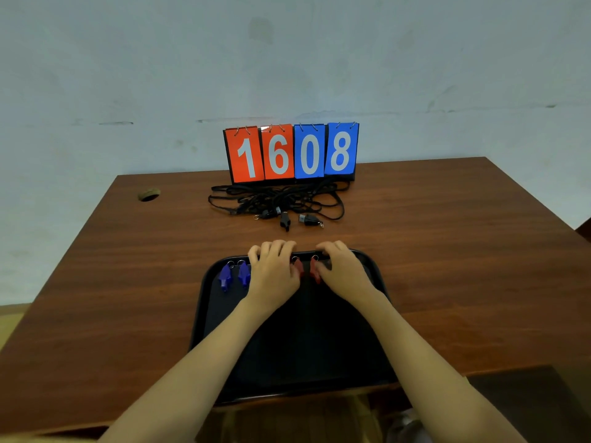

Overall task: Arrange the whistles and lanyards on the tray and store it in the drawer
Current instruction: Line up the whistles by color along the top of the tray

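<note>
Your left hand [273,270] and right hand [342,271] grip the black tray [200,302] at its far rim, flanking red whistles [299,268].

A brown wooden surface [128,282] stands against a pale, marked wall [287,59]. At its far edge stands a flip scoreboard [291,153]: red cards 1 and 6, blue cards 0 and 8. A round hole [149,194] is near the far left corner.
</note>
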A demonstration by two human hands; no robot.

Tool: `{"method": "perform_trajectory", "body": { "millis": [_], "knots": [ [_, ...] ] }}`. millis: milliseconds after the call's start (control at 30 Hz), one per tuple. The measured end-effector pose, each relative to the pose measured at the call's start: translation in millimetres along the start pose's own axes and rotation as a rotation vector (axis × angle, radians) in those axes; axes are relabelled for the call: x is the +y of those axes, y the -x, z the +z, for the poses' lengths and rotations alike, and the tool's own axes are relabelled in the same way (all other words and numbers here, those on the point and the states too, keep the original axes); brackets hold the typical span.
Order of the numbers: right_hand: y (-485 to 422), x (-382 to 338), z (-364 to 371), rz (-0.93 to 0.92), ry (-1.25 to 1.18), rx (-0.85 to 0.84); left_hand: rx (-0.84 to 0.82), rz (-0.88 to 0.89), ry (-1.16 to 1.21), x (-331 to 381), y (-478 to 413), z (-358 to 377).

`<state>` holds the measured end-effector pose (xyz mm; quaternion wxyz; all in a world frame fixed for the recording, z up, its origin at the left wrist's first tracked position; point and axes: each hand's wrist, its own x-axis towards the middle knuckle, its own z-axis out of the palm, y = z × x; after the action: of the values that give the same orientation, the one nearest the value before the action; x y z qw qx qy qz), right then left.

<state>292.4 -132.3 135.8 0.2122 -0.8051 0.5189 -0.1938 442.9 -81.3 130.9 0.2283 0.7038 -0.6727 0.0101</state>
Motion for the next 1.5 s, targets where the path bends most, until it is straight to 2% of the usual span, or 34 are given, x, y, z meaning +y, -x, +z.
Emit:
{"method": "perform_trajectory", "body": {
  "millis": [67, 133, 300, 433, 600, 967, 1133, 1333, 1500],
  "knots": [
    [-15, -1, -5, -0.024, 0.017, 0.031, 0.002, -0.031, -0.022, -5, -12, 0],
    [-35, -3, -8, 0.002, 0.027, -0.011, -0.04, -0.054, -0.058, -12, -27, 0],
    [-85, -7, -8, 0.07, 0.086, -0.111, -0.294, -0.173, 0.001, -30, -76, -6],
    [-110, -1, 5, 0.065, 0.134, -0.152, -0.376, -0.276, 0.027, -47, -107, 2],
    [-118, 12, 27, 0.03, 0.117, -0.092, -0.375, -0.342, 0.098, -67, -129, 21],
    [-119, 13, 32, 0.054, 0.036, 0.004, -0.293, -0.225, 0.004, -71, -137, 37],
    [-111, 8, 27, 0.076, 0.053, -0.017, -0.342, -0.247, -0.015, -66, -122, 27],
    [-96, 2, 12, 0.13, 0.148, -0.121, -0.399, -0.378, -0.128, -75, -99, -5],
    [-68, -12, -12, 0.109, -0.141, 0.032, -0.271, -0.362, 0.056, -68, -83, -34]
  ]
}}
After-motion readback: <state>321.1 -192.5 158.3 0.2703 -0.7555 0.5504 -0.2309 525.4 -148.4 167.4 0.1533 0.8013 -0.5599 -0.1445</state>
